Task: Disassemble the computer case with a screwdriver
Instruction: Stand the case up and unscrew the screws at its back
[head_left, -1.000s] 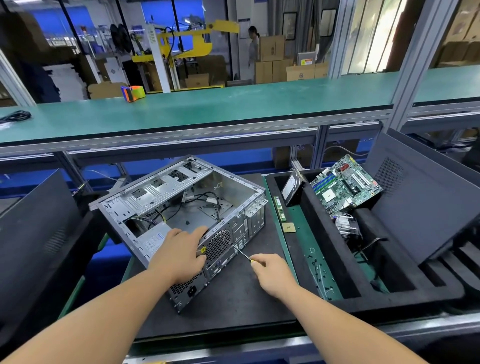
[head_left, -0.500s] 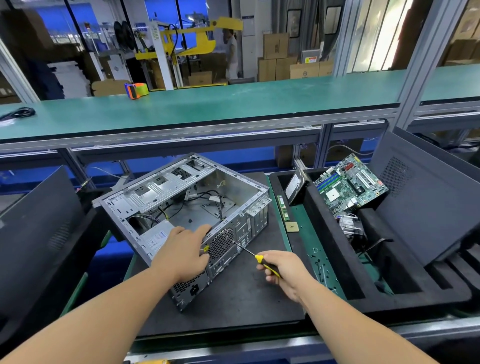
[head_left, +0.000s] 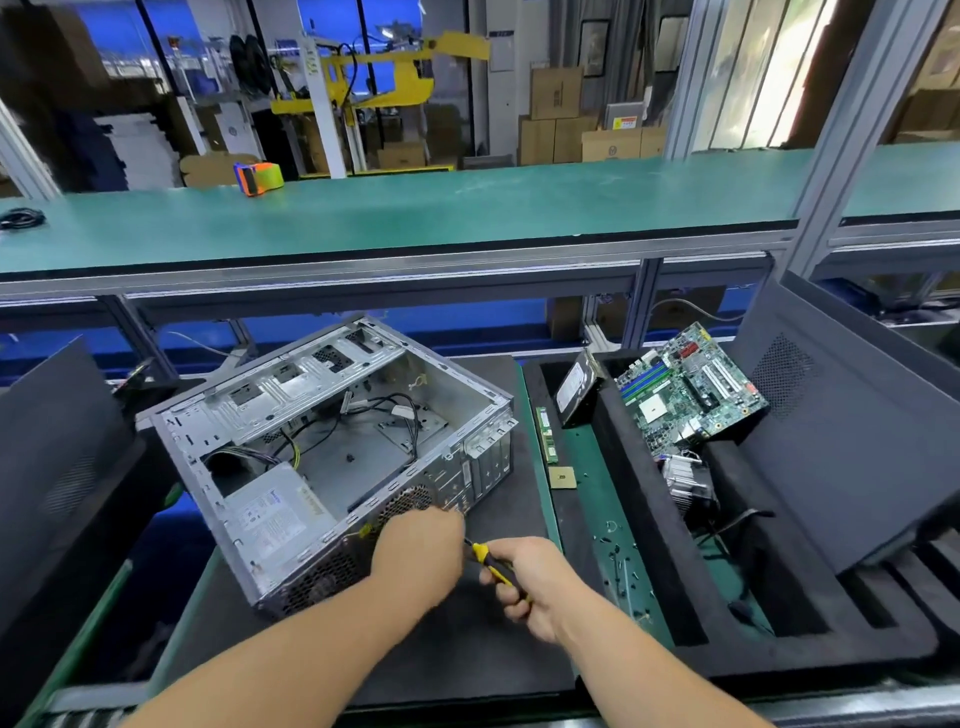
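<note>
Your case (head_left: 332, 457) lies on its side on the black mat (head_left: 467, 649), open face up, its rear panel turned toward you and to the right. Inside it you can see loose cables (head_left: 384, 410) and, at the near left corner, the power supply (head_left: 275, 514).

Your left hand (head_left: 421, 551) rests against the rear panel just right of the round fan grille; its fingertips are blurred, so you cannot tell whether they pinch anything or only press on the metal. Your right hand (head_left: 530, 582) is just beside it, fingers curled round the yellow-and-black handle of the screwdriver (head_left: 491, 564). The shaft points up and left toward the panel, and its tip is hidden behind your left hand.

To the right of the mat, on the green strip, lie a memory stick (head_left: 547, 441), a chip (head_left: 563, 477) nearer to you, and scattered screws (head_left: 623, 566) nearer still. Farther right, the foam tray (head_left: 649, 519) holds a drive (head_left: 574, 387) standing on edge, a tilted motherboard (head_left: 691, 389) and a heatsink (head_left: 688, 480) below it. A side panel (head_left: 857, 426) leans at the far right. A tape roll (head_left: 258, 178) sits on the far green bench (head_left: 467, 208).
</note>
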